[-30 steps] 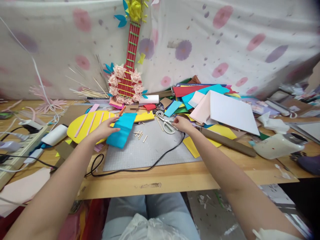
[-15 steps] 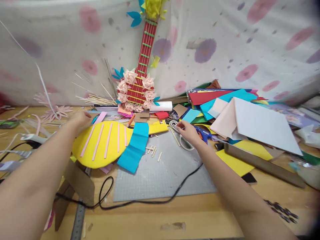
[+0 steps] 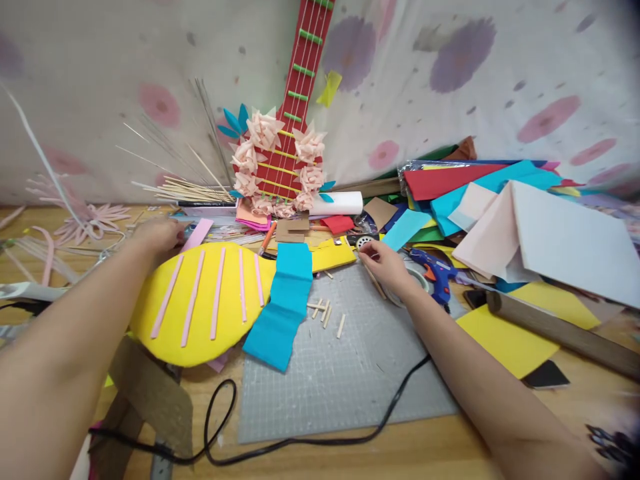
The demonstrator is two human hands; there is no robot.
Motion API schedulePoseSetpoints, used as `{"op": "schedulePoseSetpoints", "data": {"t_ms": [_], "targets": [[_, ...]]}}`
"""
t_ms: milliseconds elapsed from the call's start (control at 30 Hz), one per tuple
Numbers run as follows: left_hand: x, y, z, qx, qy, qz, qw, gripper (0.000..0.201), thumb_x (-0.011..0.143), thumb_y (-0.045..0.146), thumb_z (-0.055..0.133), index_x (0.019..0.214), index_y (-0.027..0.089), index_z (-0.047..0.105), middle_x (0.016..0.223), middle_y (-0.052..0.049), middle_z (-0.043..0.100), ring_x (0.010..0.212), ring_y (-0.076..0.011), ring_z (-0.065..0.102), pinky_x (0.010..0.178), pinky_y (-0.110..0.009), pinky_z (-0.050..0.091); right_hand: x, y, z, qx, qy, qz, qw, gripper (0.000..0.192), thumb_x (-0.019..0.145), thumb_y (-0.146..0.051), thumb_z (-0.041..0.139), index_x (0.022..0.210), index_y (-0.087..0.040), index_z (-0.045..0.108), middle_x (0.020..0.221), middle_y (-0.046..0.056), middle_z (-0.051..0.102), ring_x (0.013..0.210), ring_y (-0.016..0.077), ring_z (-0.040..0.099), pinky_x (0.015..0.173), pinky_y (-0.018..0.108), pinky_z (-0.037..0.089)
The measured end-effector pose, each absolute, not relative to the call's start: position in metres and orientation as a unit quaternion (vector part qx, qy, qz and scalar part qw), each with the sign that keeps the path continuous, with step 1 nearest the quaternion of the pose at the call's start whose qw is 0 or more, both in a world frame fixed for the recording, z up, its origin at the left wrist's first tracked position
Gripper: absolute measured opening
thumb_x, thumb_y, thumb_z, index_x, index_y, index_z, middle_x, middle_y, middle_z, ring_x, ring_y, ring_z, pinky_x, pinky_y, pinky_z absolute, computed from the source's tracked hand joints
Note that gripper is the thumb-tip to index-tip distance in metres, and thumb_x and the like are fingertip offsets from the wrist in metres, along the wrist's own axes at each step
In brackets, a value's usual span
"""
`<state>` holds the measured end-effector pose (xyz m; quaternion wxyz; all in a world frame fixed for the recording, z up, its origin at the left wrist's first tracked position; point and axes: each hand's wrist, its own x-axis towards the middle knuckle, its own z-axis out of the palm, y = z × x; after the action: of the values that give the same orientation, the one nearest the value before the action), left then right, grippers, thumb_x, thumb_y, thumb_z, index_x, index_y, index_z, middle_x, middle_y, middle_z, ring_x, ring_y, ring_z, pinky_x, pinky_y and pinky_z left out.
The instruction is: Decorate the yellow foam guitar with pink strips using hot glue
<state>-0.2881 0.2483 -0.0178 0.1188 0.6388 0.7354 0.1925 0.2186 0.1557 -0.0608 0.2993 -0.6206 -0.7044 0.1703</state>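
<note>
My left hand (image 3: 157, 235) reaches over the far left edge of a yellow foam shape (image 3: 200, 313) with pink stripes. Its fingers curl down next to a loose pink strip (image 3: 199, 233); whether it grips anything is hidden. My right hand (image 3: 384, 264) hovers at the back of the grey cutting mat (image 3: 345, 373). Its fingertips are pinched together near the yellow shape's right end (image 3: 334, 254), and I cannot tell if they hold anything. A blue foam strip (image 3: 285, 303) lies across the yellow shape. Short wooden sticks (image 3: 327, 312) are scattered on the mat.
A red paper guitar with pink flowers (image 3: 280, 167) leans on the cloth backdrop. Bamboo skewers (image 3: 180, 190) lie at the back left. A blue glue gun (image 3: 436, 273), a cardboard tube (image 3: 560, 331) and a heap of coloured sheets (image 3: 500, 200) fill the right. A black cable (image 3: 310, 440) crosses the mat.
My left hand left the blue strip and went to the far left edge of the yellow shape. My right hand stayed near the mat's back edge. The view moved closer.
</note>
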Motion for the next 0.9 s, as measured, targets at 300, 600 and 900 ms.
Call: {"op": "schedulePoseSetpoints", "data": {"t_ms": [300,600,900], "targets": [[-0.272,0.225,0.003,0.635,0.762,-0.121,-0.039,0.027,0.054,0.042,0.070,0.058,0.020,0.053,0.050,0.001,0.046,0.078,-0.0245,0.054,0.078,-0.033,0.038,0.219,0.153,-0.063,-0.612,-0.715,0.180,0.288,0.012,0.075,-0.024,0.048,0.080,-0.019,0.058,0.081,0.003,0.061,0.073,0.0149,0.055,0.066,0.026,0.041],[-0.272,0.217,0.003,0.626,0.779,-0.023,-0.037,0.020,0.059,0.033,0.063,0.057,0.018,0.050,0.052,-0.001,0.045,0.083,-0.0271,0.053,0.079,-0.040,0.039,0.218,0.153,-0.064,-0.621,-0.704,0.188,0.290,0.012,0.076,-0.025,0.048,0.081,-0.019,0.058,0.082,0.003,0.062,0.073,0.0149,0.055,0.066,0.026,0.041],[-0.238,0.189,0.037,0.474,0.600,0.529,0.368,0.020,0.065,0.016,0.058,0.062,0.016,0.039,0.060,0.003,0.055,0.070,-0.0129,0.058,0.083,-0.039,0.045,0.216,0.149,-0.060,-0.607,-0.698,0.215,0.315,0.011,0.075,-0.026,0.049,0.079,-0.020,0.057,0.078,0.001,0.062,0.070,0.0139,0.055,0.065,0.025,0.041]]}}
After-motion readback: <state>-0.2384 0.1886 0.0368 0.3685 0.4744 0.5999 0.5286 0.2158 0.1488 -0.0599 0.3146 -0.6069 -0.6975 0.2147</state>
